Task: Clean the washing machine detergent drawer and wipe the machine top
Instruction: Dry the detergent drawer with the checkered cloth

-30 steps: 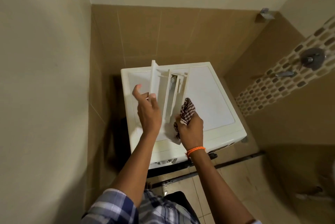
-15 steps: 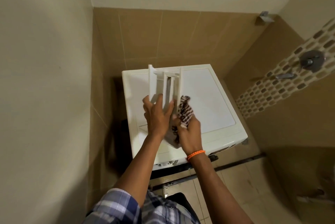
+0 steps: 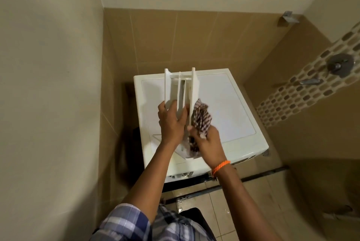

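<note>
Head view, looking down in a tiled bathroom corner. At centre stands a white washing machine (image 3: 224,108), its flat top facing the camera. Above that top, the left hand (image 3: 171,121) holds a white detergent drawer (image 3: 181,88) up on end, fingers curled round its lower part in a firm grip. Just to the right, the right hand (image 3: 206,141) clutches a checked cloth (image 3: 200,118), bunched against the drawer's right side wall. An orange band (image 3: 221,166) circles the right wrist. On the far right wall, a shower valve (image 3: 340,64) sits in a mosaic strip.
</note>
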